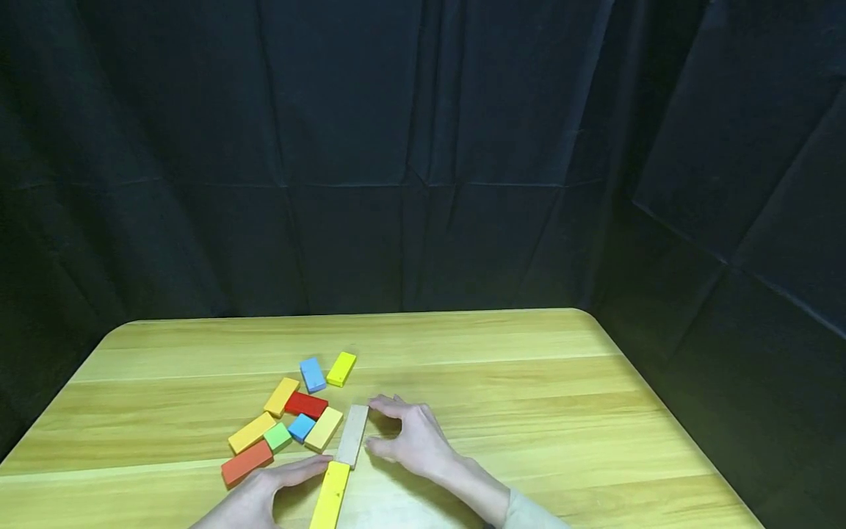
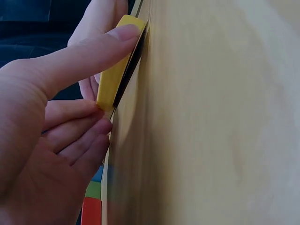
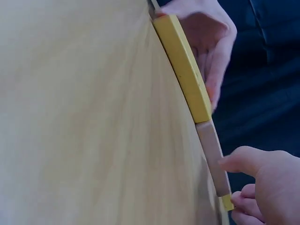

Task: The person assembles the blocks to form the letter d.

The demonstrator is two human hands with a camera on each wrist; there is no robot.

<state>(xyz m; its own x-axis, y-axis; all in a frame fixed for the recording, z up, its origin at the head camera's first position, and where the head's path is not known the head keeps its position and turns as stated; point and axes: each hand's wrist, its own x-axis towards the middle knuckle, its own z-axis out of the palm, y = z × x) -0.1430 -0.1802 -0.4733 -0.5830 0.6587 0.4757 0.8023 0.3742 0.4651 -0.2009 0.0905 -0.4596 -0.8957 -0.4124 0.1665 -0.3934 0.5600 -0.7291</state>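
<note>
Right hand (image 1: 419, 441) beside flat, pale oblong block (image 1: 353, 435)

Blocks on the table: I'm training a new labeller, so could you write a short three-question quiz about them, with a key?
1. True or false: the pale block stands on end.
2. How many blue blocks show in the head view?
3. Which block is next to the pale block's near end: A, red; B, yellow; C, green?

Key:
1. False; it lies lengthwise along the table.
2. Two.
3. B, the yellow block.
</note>
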